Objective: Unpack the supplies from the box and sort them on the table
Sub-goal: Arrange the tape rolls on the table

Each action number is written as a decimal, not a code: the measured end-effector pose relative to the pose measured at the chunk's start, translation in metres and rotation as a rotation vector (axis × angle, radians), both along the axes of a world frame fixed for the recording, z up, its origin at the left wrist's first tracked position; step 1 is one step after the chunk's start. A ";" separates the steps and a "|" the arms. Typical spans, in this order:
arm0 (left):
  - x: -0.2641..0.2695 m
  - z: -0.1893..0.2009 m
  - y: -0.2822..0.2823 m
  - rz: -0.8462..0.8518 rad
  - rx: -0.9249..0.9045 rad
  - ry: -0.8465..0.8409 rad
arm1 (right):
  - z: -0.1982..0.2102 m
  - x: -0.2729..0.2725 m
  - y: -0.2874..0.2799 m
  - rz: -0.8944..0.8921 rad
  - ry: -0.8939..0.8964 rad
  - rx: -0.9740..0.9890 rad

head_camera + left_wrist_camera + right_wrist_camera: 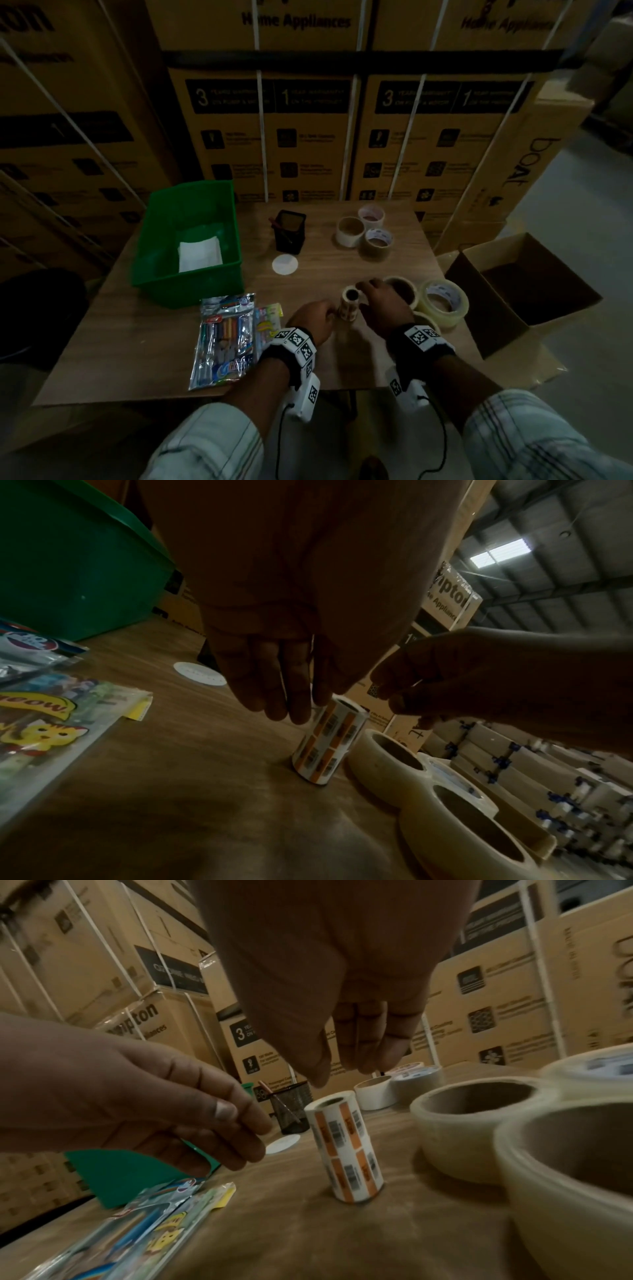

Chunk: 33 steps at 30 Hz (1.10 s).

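A small roll of orange and white labels (350, 305) (329, 741) (346, 1146) stands upright on the wooden table (144, 329), near its front edge. My left hand (328, 312) (284, 704) (246, 1137) hovers just left of the roll with loosely bent fingers and holds nothing; the right wrist view shows a small gap between them. My right hand (362, 290) (342, 1066) (394, 699) hangs just above the roll's top, fingers pointing down, also holding nothing. The open cardboard box (496, 329) stands to the right of the table.
Clear and beige tape rolls (442, 301) lie right of my right hand, and three more (366, 229) sit at the back. A green bin (154, 246), a black mesh pen holder (289, 231) and a white disc (285, 264) are farther back. Pen and sticker packs (224, 339) lie front left.
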<state>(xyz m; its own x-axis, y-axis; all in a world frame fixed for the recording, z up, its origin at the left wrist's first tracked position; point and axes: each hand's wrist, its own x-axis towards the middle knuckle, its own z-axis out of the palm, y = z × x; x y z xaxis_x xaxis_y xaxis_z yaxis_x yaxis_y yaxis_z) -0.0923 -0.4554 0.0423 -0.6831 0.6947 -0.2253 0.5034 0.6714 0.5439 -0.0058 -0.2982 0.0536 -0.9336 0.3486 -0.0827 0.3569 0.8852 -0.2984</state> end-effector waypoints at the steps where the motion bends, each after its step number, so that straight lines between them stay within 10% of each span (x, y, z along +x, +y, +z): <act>1: -0.001 -0.001 0.003 0.014 -0.008 -0.007 | -0.003 -0.005 0.004 0.013 -0.017 -0.022; 16: -0.021 0.000 0.009 0.097 0.026 -0.002 | -0.011 -0.042 0.012 0.180 -0.102 -0.069; 33: -0.063 0.027 0.089 -0.120 0.133 0.042 | 0.056 -0.037 0.084 -0.114 0.063 -0.063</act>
<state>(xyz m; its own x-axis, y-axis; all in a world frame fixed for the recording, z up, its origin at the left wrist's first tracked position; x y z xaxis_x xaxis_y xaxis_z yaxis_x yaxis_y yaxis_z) -0.1555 -0.3663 0.0694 -0.6007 0.7933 -0.0991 0.5993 0.5288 0.6011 -0.0425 -0.2142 0.1097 -0.8925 0.4482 -0.0504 0.4325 0.8188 -0.3774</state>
